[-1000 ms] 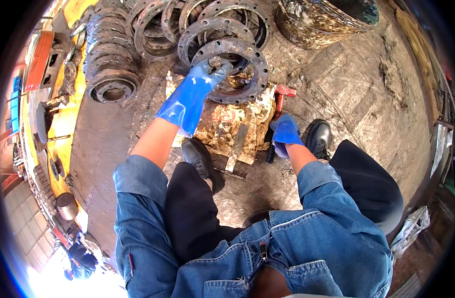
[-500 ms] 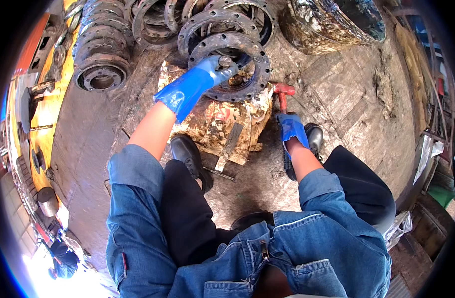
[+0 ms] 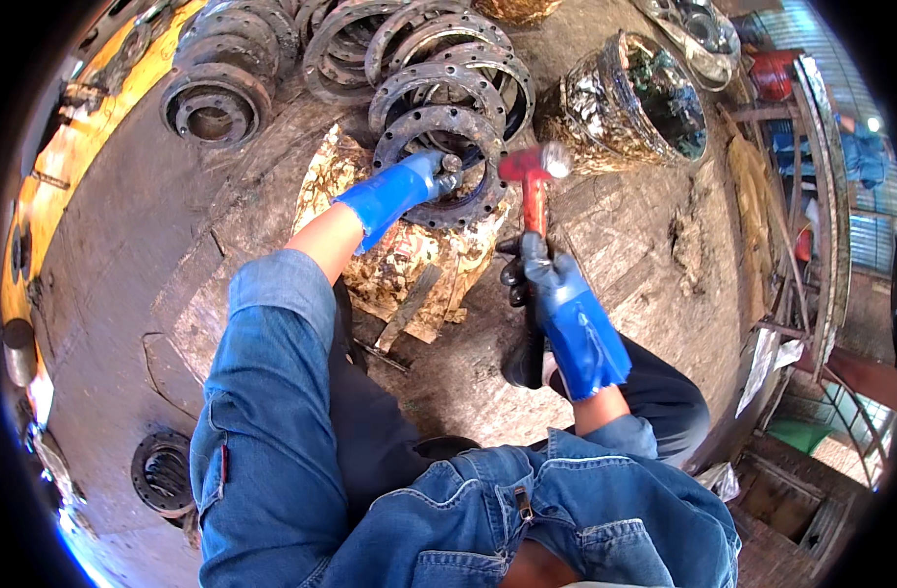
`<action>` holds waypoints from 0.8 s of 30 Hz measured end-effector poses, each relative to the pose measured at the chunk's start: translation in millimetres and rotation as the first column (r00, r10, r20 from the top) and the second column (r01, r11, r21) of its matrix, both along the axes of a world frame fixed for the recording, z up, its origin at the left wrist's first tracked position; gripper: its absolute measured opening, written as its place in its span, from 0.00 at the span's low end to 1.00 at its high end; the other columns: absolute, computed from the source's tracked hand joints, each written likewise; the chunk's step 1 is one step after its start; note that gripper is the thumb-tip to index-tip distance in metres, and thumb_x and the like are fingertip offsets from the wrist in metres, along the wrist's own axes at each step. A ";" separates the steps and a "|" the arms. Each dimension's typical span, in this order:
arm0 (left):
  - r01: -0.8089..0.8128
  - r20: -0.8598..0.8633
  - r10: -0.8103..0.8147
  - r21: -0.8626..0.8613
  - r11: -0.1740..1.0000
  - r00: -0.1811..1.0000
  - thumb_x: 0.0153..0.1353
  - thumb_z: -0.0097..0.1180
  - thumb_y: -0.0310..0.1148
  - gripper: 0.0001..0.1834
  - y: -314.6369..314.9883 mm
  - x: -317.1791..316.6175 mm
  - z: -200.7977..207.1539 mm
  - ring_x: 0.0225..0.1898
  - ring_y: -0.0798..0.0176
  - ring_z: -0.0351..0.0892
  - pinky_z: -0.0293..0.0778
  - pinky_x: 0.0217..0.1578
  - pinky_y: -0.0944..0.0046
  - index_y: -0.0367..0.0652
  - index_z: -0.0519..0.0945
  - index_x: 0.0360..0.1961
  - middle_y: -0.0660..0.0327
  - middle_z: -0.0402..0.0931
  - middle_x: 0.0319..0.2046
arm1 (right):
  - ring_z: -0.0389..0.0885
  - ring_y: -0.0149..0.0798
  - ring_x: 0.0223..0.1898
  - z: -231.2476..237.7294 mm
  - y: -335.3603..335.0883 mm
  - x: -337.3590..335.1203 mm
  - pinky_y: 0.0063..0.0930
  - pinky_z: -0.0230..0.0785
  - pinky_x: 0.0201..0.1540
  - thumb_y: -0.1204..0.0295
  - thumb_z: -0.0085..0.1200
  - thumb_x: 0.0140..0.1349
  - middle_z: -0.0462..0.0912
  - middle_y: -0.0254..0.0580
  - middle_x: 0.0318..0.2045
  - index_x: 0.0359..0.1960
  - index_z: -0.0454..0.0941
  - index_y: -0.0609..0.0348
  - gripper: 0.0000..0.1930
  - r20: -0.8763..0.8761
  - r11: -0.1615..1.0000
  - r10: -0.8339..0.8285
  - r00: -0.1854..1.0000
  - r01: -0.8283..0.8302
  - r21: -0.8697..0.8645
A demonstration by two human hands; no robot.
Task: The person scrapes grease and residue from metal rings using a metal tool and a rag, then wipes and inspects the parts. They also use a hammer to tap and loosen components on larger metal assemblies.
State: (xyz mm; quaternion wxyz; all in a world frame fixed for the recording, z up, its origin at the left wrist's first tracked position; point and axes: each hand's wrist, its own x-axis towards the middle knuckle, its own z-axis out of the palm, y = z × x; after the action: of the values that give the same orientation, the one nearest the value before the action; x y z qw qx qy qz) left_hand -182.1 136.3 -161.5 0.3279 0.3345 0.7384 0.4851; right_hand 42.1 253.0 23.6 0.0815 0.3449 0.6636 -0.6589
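Note:
A dark, greasy metal flange ring [image 3: 487, 201] with bolt holes around its rim leans on a stained, pale, paint-spattered block [image 3: 380, 269] between my feet. My left hand [image 3: 434, 176], in a blue rubber glove, is closed at the ring's opening around a short metal pin [image 3: 451, 163]. Only the pin's round end shows; its lower part is hidden. In my right hand [image 3: 546, 269], also blue-gloved, is a hammer [image 3: 534, 191], gripped by its handle. The hammer's red head is raised just right of the ring, with a blurred metallic face.
More ring flanges [image 3: 336, 59] lean in rows behind the block. A stack of round metal parts [image 3: 213, 103] lies at the far left. A grimy drum [image 3: 615, 103] lies at the back right. A metal rack [image 3: 825, 196] stands on the right. Another round part [image 3: 164, 470] lies at lower left.
My right hand has lifted the hammer from low beside my shoe up to the ring's right side. My left hand stays at the ring, while the view has shifted.

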 end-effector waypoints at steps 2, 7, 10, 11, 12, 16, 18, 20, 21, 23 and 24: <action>-0.019 0.010 0.020 -0.029 0.999 1.000 0.59 0.57 0.37 0.16 -4.9 5.2 -0.3 0.41 0.59 0.78 0.72 0.47 0.63 0.41 0.77 0.45 0.56 0.81 0.39 | 0.70 0.25 0.19 40.6 -11.2 -20.9 0.19 0.63 0.21 0.47 0.45 0.67 0.76 0.33 0.21 0.43 0.78 0.61 0.26 -0.066 0.996 0.072 0.995 -0.076 -0.047; 0.063 -0.101 -0.076 -0.125 0.990 0.992 0.59 0.59 0.41 0.24 3.2 10.1 5.5 0.48 0.57 0.77 0.69 0.54 0.60 0.38 0.73 0.52 0.53 0.78 0.47 | 0.75 0.25 0.27 65.7 -27.0 -36.5 0.19 0.68 0.30 0.55 0.43 0.69 0.79 0.34 0.26 0.49 0.72 0.61 0.21 -0.126 0.988 0.140 0.982 -0.131 0.076; -0.028 0.343 -0.006 0.093 0.995 0.939 0.57 0.61 0.35 0.19 26.6 2.0 -51.8 0.47 0.60 0.78 0.73 0.48 0.65 0.40 0.75 0.48 0.57 0.79 0.44 | 0.75 0.27 0.25 -0.2 -25.7 -34.3 0.20 0.68 0.28 0.49 0.46 0.66 0.79 0.35 0.25 0.48 0.73 0.63 0.26 0.152 0.973 0.184 0.971 -0.202 0.116; 0.087 -0.066 -0.083 0.056 0.995 0.994 0.56 0.62 0.32 0.16 23.4 -1.8 -64.5 0.45 0.63 0.79 0.76 0.45 0.67 0.42 0.77 0.46 0.59 0.80 0.42 | 0.74 0.26 0.24 -8.3 -24.7 -38.2 0.20 0.67 0.27 0.47 0.47 0.65 0.79 0.35 0.25 0.47 0.74 0.62 0.27 0.159 0.968 0.191 0.969 -0.213 0.133; 0.077 0.204 -0.112 0.173 0.982 0.973 0.56 0.62 0.31 0.14 23.2 -13.0 -83.9 0.44 0.63 0.79 0.75 0.45 0.67 0.42 0.77 0.44 0.59 0.80 0.41 | 0.73 0.26 0.23 -9.0 -27.2 -39.9 0.19 0.66 0.26 0.44 0.48 0.64 0.78 0.34 0.24 0.47 0.74 0.62 0.29 0.161 0.962 0.191 0.968 -0.217 0.164; 0.107 0.134 -0.127 0.148 0.983 0.983 0.57 0.59 0.32 0.13 20.0 -10.2 -70.5 0.39 0.57 0.80 0.74 0.43 0.63 0.40 0.78 0.43 0.56 0.81 0.37 | 0.73 0.25 0.22 38.6 -24.0 -52.9 0.19 0.66 0.25 0.43 0.48 0.63 0.79 0.34 0.24 0.45 0.76 0.61 0.30 0.072 0.972 0.216 0.974 -0.222 0.083; 0.077 -0.075 -0.072 0.067 0.995 0.995 0.57 0.57 0.34 0.15 6.3 1.6 -31.7 0.38 0.54 0.80 0.73 0.41 0.60 0.40 0.78 0.44 0.53 0.81 0.36 | 0.73 0.25 0.22 55.7 -15.5 -50.1 0.19 0.67 0.25 0.44 0.47 0.65 0.79 0.35 0.24 0.45 0.76 0.61 0.29 -0.079 0.977 0.214 0.974 -0.215 -0.002; 0.022 -0.065 -0.019 0.050 0.999 0.998 0.57 0.58 0.33 0.15 -2.7 10.0 -15.9 0.40 0.60 0.78 0.72 0.43 0.62 0.40 0.77 0.45 0.55 0.81 0.38 | 0.76 0.26 0.23 92.6 -26.5 -57.6 0.19 0.70 0.26 0.51 0.44 0.69 0.80 0.36 0.26 0.48 0.72 0.64 0.25 -0.184 0.972 0.227 0.956 -0.210 0.105; 0.008 -0.003 -0.008 0.051 0.999 1.000 0.57 0.58 0.33 0.15 -7.0 11.4 -19.4 0.40 0.60 0.77 0.72 0.44 0.62 0.41 0.77 0.45 0.55 0.81 0.38 | 0.76 0.26 0.23 89.3 -38.5 -55.9 0.19 0.70 0.26 0.51 0.44 0.69 0.80 0.36 0.26 0.48 0.72 0.64 0.24 -0.174 0.968 0.216 0.961 -0.187 0.167; 0.083 0.012 -0.084 0.077 0.994 0.996 0.57 0.58 0.32 0.15 3.9 4.8 -28.8 0.40 0.62 0.77 0.72 0.45 0.64 0.42 0.77 0.45 0.57 0.81 0.39 | 0.77 0.27 0.23 83.6 -49.9 -50.6 0.19 0.70 0.26 0.52 0.43 0.70 0.80 0.36 0.26 0.47 0.73 0.64 0.23 -0.160 0.939 0.172 0.972 -0.113 0.324; 0.097 0.055 -0.103 0.104 0.990 0.993 0.56 0.58 0.28 0.12 18.1 5.6 -32.3 0.38 0.65 0.76 0.72 0.42 0.66 0.42 0.78 0.42 0.60 0.80 0.36 | 0.76 0.27 0.23 71.7 -48.2 -45.7 0.20 0.69 0.26 0.50 0.45 0.68 0.79 0.36 0.26 0.46 0.73 0.63 0.24 -0.131 0.927 0.137 0.982 -0.081 0.367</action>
State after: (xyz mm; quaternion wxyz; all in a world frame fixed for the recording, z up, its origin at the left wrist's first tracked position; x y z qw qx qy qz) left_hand -176.5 154.4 -193.7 0.3565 0.3724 0.6851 0.5146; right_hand -3.6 204.7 95.4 0.0021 0.2645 0.7955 -0.5452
